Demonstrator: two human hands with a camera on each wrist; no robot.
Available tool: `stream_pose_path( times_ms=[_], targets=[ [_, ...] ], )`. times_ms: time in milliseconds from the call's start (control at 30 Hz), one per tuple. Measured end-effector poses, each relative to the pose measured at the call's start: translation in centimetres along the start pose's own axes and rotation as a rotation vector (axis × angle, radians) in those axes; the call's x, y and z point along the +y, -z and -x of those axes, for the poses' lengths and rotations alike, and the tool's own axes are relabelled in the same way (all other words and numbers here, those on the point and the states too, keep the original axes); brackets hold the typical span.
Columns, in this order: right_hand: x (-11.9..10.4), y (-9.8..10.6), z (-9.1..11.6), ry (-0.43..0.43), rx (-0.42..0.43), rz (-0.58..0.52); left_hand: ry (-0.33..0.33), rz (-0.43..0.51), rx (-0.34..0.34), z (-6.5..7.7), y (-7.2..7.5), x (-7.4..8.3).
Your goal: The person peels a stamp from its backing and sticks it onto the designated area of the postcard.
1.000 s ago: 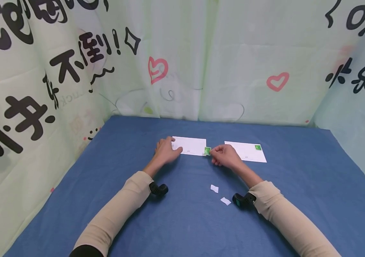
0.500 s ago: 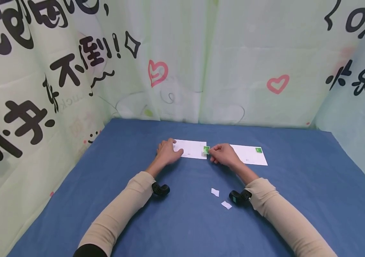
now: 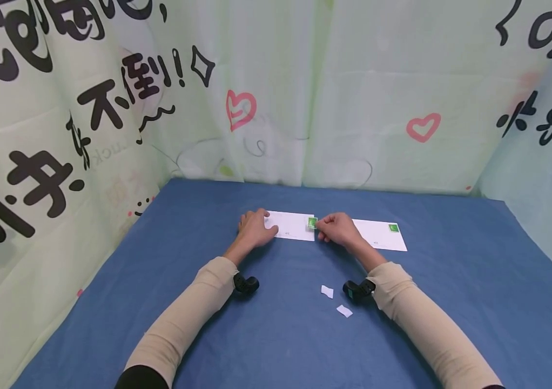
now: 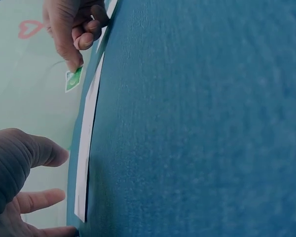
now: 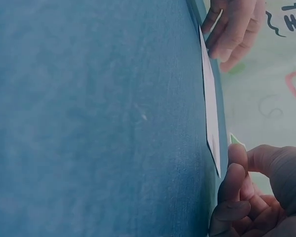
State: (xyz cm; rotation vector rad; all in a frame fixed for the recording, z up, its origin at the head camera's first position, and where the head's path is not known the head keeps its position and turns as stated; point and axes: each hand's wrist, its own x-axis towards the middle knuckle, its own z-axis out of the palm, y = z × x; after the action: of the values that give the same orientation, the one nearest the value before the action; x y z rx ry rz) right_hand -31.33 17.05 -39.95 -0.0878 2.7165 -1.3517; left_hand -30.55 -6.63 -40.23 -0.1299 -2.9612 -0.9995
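Note:
In the head view, a white envelope (image 3: 291, 227) lies flat on the blue cloth. My left hand (image 3: 255, 228) is at its left end, fingers spread and relaxed, the thumb near the front edge. Between thumb and index finger my right hand (image 3: 339, 229) pinches a small green stamp (image 3: 312, 222) with a white border. That stamp overlaps the envelope's upper right corner in the head view; the left wrist view shows the stamp (image 4: 74, 79) held up above the surface. In the right wrist view only a corner of the stamp (image 5: 235, 139) shows past the fingertips.
Right of my right hand lies a second white envelope (image 3: 380, 236), partly covered by that hand, with a green stamp (image 3: 394, 228) at its upper right corner. Nearer me are two small white paper scraps (image 3: 327, 292). A printed pale curtain (image 3: 276, 151) encloses the blue table.
My right hand has shifted slightly left and away from me, bringing the stamp from the envelope's right edge over its upper right corner. The left hand stays at the envelope's left end.

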Motion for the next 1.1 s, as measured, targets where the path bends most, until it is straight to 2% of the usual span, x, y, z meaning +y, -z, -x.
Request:
stream_pose_path(
  times_ms=[467,900,1100],
  targets=[
    [-0.4,-0.5,-1.5,-0.01,0.011,0.029,0.009,-0.099,-0.007,-0.6,-0.3,-0.3],
    [-0.1,-0.6,-2.3,-0.016,0.018,0.04,0.006,-0.11,0.006,-0.3,-0.5,-0.2],
    [-0.2,-0.6,-2.7,-0.016,0.02,0.082,0.01,-0.116,-0.001,-0.4,-0.4,-0.3]
  ],
)
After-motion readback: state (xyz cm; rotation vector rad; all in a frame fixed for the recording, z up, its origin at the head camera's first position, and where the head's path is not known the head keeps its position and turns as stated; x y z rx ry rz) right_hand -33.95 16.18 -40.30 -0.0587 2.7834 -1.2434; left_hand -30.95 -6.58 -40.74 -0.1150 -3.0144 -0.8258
